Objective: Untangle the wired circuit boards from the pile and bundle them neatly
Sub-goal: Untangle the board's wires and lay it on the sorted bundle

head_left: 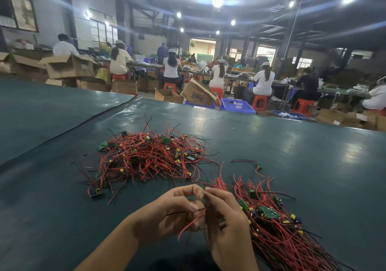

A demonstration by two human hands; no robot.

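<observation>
Left hand (173,210) and right hand (225,218) pinch thin red and black wires (191,221); tangled pile (150,155) lies far left on the glossy mat (292,145).

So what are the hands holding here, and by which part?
Both hands, left and right, pinch red and black wires partway along their length. No board shows in the grip.

Ceiling lamps (217,1) lit, windows (102,31) L, cardboard boxes (70,67).
</observation>
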